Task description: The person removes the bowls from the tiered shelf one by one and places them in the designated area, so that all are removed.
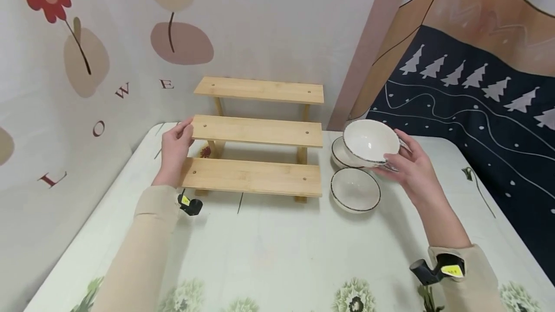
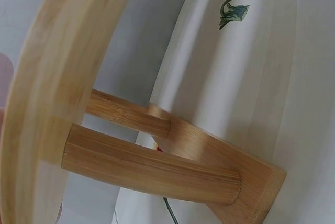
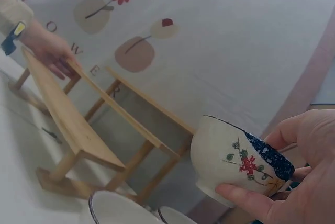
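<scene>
My right hand (image 1: 409,167) grips a white bowl (image 1: 370,141) by its right side, tilted and raised off the table. In the right wrist view the bowl (image 3: 235,158) shows a red flower, green leaves and a dark blue speckled patch; fingers lie at its rim and base. Two more white bowls with dark rims stand below: the nearer bowl (image 1: 355,190) in plain sight, the farther bowl (image 1: 339,153) partly hidden. At the left, my left hand (image 1: 175,146) holds the left end of the middle board of a three-tier wooden stand (image 1: 257,130).
A pale tablecloth (image 1: 269,244) printed with flowers covers the table. Behind the stand hangs a light curtain (image 1: 269,18) with flower prints and letters. A dark blue cloth (image 1: 468,105) with white trees borders the right side.
</scene>
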`<state>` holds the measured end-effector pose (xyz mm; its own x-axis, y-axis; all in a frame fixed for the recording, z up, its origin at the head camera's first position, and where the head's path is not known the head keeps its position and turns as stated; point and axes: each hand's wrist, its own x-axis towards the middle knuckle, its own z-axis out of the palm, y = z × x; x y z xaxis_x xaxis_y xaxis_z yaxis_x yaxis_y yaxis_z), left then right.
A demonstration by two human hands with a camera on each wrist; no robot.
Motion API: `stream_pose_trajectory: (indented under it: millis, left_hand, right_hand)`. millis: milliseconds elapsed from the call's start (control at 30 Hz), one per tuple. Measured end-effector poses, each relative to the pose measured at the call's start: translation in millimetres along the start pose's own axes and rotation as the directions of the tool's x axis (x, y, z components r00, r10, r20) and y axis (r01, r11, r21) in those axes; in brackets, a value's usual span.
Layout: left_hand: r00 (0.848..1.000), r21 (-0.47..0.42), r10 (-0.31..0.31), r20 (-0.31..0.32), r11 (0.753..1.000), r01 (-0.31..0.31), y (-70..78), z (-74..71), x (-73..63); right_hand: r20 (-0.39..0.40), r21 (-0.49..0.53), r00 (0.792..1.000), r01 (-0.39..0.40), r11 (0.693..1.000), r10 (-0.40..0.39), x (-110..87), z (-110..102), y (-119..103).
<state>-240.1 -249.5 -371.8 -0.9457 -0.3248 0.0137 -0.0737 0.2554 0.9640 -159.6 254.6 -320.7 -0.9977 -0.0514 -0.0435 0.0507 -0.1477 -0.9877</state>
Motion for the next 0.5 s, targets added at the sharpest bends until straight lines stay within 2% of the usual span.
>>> stream_pose_trajectory:
  millis: [500]
  left_hand:
    - [1.000,0.005,-0.011,0.004,1.000,0.011,1.5,-0.6,-1.0]
  right_hand:
    - [-0.064,0.060,0.998,0.015,0.998,-0.011,-26.6,-52,32]
